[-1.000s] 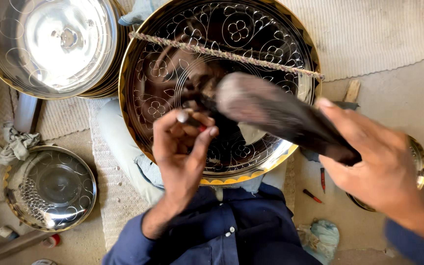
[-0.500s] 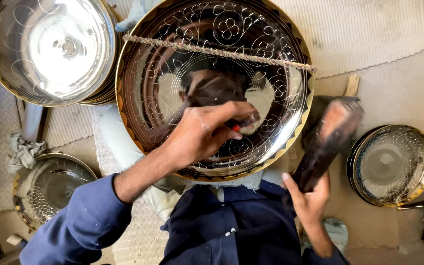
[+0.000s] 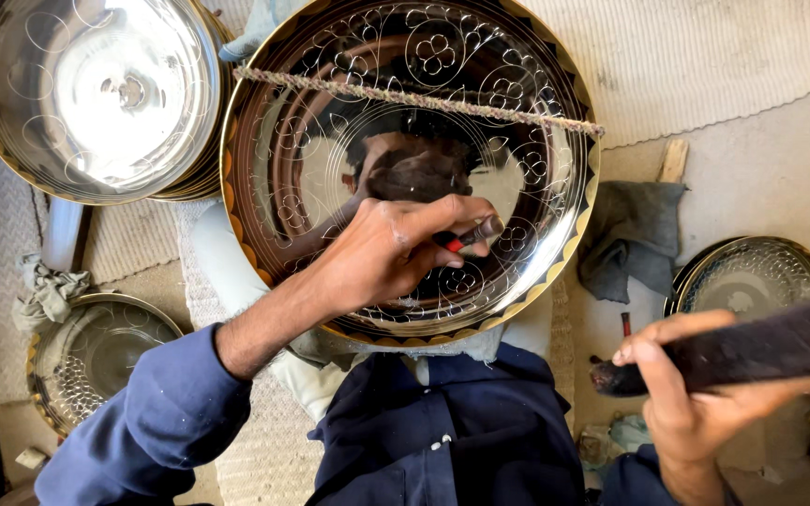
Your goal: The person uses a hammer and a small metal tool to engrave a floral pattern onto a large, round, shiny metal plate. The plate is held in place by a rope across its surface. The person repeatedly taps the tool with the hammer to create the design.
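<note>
The left hand (image 3: pixel 382 248) is pinching a chisel (image 3: pixel 469 234) against the tray (image 3: pixel 283 187) propped on the lap; the right hand (image 3: pixel 696 398) is gripping a mallet (image 3: pixel 761 347) aside, poised for striking.

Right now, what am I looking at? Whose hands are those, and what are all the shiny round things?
The picture comes from a camera worn on a person's head, looking down at their own two hands. The left hand holds a small pointed tool with a red part against a big shiny engraved tray propped on their lap. A twisted cord stretches across the tray. The right hand grips a dark, worn wooden mallet, held off to the side. More shiny trays sit around: a stack at the upper left, one lower left, one on the right. A grey cloth lies on the floor.
</note>
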